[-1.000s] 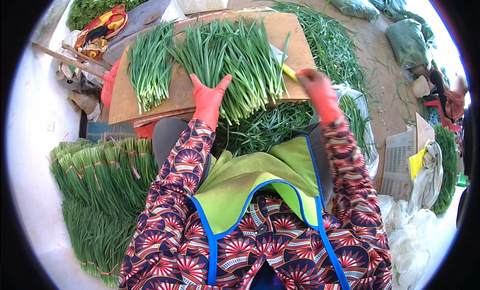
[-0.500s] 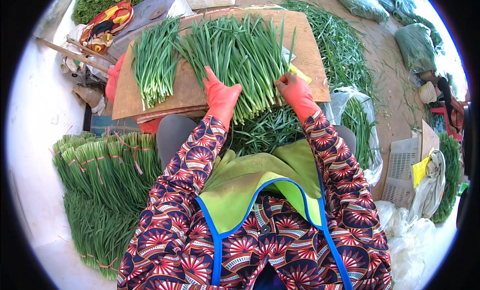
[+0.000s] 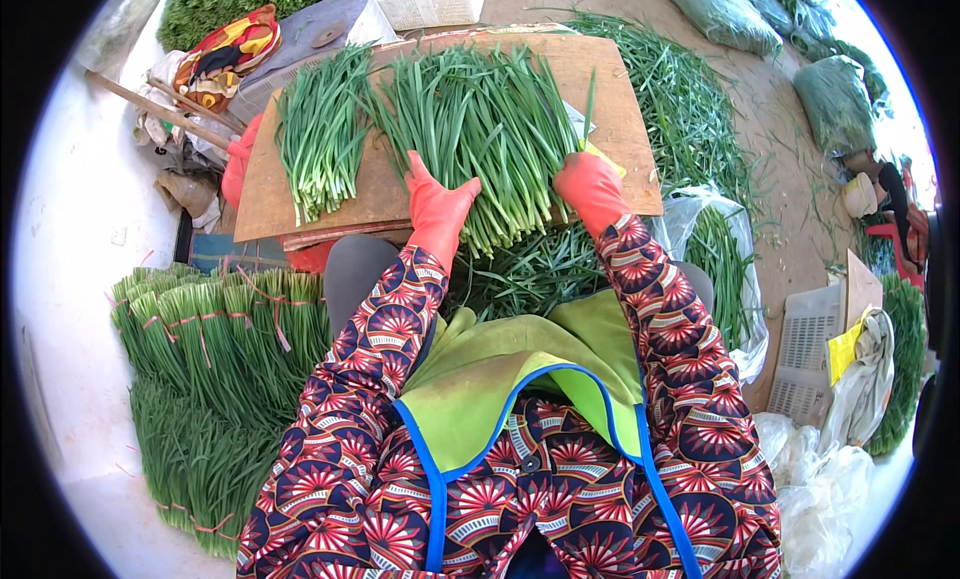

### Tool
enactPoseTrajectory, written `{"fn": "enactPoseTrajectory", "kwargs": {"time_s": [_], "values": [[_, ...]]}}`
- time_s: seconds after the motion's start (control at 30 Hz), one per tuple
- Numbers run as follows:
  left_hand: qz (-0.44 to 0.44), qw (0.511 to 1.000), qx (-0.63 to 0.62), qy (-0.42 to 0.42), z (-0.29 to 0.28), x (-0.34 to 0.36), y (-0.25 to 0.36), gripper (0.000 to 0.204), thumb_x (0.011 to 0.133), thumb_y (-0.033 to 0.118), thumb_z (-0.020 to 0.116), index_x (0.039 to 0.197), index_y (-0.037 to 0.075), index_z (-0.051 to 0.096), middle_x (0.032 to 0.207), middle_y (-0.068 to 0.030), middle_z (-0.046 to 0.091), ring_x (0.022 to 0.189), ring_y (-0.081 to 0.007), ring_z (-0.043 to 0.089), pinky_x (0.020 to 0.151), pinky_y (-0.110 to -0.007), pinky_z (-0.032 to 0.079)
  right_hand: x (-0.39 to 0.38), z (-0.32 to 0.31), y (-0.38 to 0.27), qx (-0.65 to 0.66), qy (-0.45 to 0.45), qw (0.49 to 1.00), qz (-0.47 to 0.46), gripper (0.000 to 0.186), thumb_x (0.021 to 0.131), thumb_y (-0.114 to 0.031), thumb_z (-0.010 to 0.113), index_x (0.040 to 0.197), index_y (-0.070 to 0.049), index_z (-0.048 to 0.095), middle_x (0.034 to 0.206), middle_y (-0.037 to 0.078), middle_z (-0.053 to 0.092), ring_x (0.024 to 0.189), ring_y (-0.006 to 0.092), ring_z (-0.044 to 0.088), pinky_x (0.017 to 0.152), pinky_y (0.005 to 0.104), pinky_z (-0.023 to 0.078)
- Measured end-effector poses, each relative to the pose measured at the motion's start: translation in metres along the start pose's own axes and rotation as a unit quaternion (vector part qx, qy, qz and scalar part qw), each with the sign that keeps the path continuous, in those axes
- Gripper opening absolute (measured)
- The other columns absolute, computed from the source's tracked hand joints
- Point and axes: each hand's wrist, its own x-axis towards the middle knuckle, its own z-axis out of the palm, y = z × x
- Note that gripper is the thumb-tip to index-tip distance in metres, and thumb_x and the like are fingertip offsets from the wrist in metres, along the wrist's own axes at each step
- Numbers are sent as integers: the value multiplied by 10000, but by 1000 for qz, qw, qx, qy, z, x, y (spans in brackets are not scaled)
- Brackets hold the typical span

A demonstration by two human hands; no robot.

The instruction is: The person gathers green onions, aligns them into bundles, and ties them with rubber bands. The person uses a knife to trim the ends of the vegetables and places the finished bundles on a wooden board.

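A broad pile of garlic chives (image 3: pixel 480 129) lies on a wooden board (image 3: pixel 625 109), pale stem ends toward me. My left hand (image 3: pixel 438 204), in an orange-red glove, rests at the pile's lower left with thumb and forefinger spread apart. At the right edge my right hand (image 3: pixel 590 189), gloved alike, is closed in a fist, and a single green blade rises from it; its fingertips are hidden. Beside it a bit of yellow (image 3: pixel 608 159) shows on the board. A smaller chive bunch (image 3: pixel 325 139) lies separately to the left.
Tied chive bundles (image 3: pixel 215 329) are stacked at my left. Loose leaves (image 3: pixel 680 99) cover the floor beyond the board's right side, near a clear plastic bag (image 3: pixel 755 319). A white crate (image 3: pixel 805 339) stands farther right. Wooden poles (image 3: pixel 160 109) jut in at the left.
My right hand has turned from a fingertip pinch into a fist at the pile's right edge. My left hand stays at the lower left. The whole view has shifted slightly.
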Motion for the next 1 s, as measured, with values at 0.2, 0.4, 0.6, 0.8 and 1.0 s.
{"fn": "enactPoseTrajectory", "kwargs": {"time_s": [0.2, 0.4, 0.6, 0.8, 1.0], "values": [[20, 999, -35, 31, -4, 3, -11, 1103, 705, 400, 788, 1488, 34, 103, 1488, -267, 228, 1382, -360, 261, 1127, -372, 239, -39, -65, -6, 212, -58, 973, 70, 241, 802, -231, 571, 917, -55, 688, 807, 126, 684, 639, 232, 660, 646, 361, 525], [121, 985, -23, 118, -10, 25, -34, 1022, 743, 423, 754, 1461, -17, 175, 1465, -256, 291, 1367, -354, 292, 1121, -386, 249, -47, -126, 27, 585, -85, 806, 14, 218, 872, -153, 529, 947, 18, 641, 746, 111, 667, 503, 162, 609, 503, 262, 511], [163, 976, -26, 140, -15, 24, -23, 971, 778, 391, 734, 1445, -56, 188, 1469, -250, 294, 1373, -340, 288, 1125, -374, 243, -18, -158, 89, 618, 33, 785, -42, 353, 877, -267, 587, 1092, 12, 606, 896, 138, 677, 740, 199, 656, 679, 324, 530], [-33, 993, -36, 110, -26, 34, -27, 1140, 709, 526, 759, 1475, -29, 122, 1503, -221, 252, 1387, -302, 273, 1117, -351, 248, -5, -111, 105, 167, 105, 971, 138, 802, 769, -547, 672, 1298, 28, 491, 1222, 248, 582, 1154, 352, 563, 940, 420, 449], [-17, 1000, 13, -11, -5, 17, 4, 1365, 548, 622, 821, 1495, 48, 23, 1524, -262, 133, 1410, -380, 181, 1141, -410, 210, -18, -12, -1, 115, 2, 991, 64, 837, 726, -570, 708, 1256, 46, 506, 1102, 268, 623, 1042, 365, 612, 862, 416, 497]]}}
